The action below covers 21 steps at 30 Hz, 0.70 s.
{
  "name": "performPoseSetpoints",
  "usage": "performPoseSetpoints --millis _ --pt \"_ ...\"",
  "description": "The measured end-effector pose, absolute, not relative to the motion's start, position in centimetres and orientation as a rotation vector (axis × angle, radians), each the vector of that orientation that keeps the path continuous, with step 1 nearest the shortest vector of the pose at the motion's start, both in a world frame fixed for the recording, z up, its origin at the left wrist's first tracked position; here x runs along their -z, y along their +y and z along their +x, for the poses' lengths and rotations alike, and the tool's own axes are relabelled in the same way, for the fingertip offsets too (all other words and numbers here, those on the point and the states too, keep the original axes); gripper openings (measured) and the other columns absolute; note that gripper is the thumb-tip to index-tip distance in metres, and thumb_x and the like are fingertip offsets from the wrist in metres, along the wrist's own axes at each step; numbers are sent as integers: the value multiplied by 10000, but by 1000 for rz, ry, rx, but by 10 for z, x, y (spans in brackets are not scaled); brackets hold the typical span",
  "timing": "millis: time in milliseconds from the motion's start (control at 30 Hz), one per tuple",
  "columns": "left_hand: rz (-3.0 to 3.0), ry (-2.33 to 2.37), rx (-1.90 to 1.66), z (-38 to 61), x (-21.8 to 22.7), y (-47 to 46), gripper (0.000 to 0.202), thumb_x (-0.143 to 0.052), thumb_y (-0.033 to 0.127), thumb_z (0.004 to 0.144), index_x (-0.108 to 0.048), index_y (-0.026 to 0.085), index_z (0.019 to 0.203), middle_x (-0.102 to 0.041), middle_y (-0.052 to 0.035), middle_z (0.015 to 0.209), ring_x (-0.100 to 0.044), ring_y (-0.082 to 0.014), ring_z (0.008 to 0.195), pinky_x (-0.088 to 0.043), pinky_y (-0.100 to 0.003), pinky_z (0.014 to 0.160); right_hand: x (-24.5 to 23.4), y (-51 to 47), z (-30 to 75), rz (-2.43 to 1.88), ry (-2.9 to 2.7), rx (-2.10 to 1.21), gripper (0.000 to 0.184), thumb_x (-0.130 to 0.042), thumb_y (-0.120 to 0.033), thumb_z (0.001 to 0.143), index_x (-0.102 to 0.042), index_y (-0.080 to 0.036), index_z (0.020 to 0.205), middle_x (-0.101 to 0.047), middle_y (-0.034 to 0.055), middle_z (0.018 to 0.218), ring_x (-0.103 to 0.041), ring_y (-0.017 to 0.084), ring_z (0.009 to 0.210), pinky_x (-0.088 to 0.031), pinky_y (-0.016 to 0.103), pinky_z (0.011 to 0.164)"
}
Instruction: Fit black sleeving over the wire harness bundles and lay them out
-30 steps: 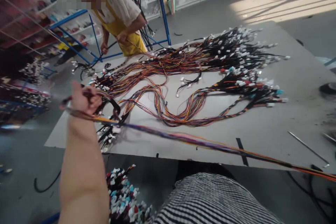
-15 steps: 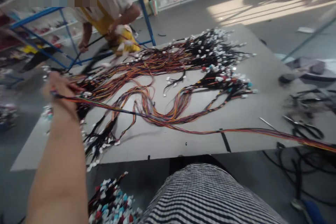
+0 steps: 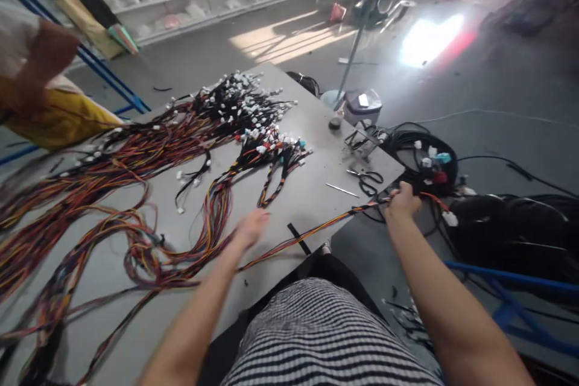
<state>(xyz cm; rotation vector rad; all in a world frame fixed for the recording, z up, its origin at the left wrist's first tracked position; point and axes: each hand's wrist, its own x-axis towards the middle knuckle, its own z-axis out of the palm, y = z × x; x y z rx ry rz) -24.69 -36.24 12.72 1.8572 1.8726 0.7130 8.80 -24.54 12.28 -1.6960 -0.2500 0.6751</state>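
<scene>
A long multicoloured wire harness [image 3: 307, 233] runs from the tabletop off the table's right corner. My right hand [image 3: 402, 200] is closed on this harness near its black-sleeved end with white and red connectors [image 3: 446, 215]. My left hand [image 3: 250, 228] hovers over the grey table [image 3: 312, 187] just left of the harness, blurred by motion, its fingers seeming stretched out with nothing in them. Piles of orange, red and black wire harnesses [image 3: 136, 157] with white connectors cover the table's left and middle.
Scissors [image 3: 367, 177], a thin metal rod [image 3: 342, 190] and a small wire rack [image 3: 358, 141] lie near the table's right corner. A coil of black cable [image 3: 425, 151] and a clear lidded container [image 3: 362, 106] sit on the floor. Another person in yellow [image 3: 54, 114] stands far left.
My view has swung right. My left hand has let go of the harness end at the left and moved to the table's middle. My right hand has come into view holding the harness.
</scene>
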Motion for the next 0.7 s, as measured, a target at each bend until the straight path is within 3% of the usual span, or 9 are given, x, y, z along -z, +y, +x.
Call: performPoseSetpoints --millis 133,267,367,467,700 --pt "1651 1286 -515 -104 -68 -280 357 -390 320 957 -703 149 985 -717 -68 963 -645 -167 882 -502 -277 838 -90 -186 108 -1673 -421 -611 252 -503 -223 783 -373 -219 568 -396 -46 464 -416 104 441 -358 221 439" --pt "1460 1206 -509 -30 -37 -198 558 -294 480 968 -712 110 969 -640 -36 688 -568 -155 686 -457 -259 704 -62 -114 144 -1751 -664 -608 321 -541 -385 789 -473 -189 543 -472 -1 472 -484 143 468 -416 257 499" --pt "1491 1373 -592 -25 -31 -132 473 -359 444 949 -714 135 905 -653 -36 745 -571 -169 758 -435 -261 750 -57 -51 161 -1764 -877 -640 406 -537 -479 806 -534 -163 550 -518 33 495 -540 176 508 -470 291 571" --pt "1505 1522 -590 -24 -27 -70 385 -400 382 936 -698 170 814 -663 -33 790 -570 -180 795 -420 -268 776 -62 8 161 -1770 -1049 -635 427 -513 -471 834 -574 -140 571 -591 88 565 -597 205 582 -498 319 675" --pt "1291 1582 -429 -14 -8 -13 337 -505 326 886 -661 148 646 -517 5 537 -486 -142 586 -374 -245 617 -63 61 149 -2043 -1318 -523 375 -545 -402 835 -708 -64 821 -689 195 821 -652 299 850 -476 351 795"
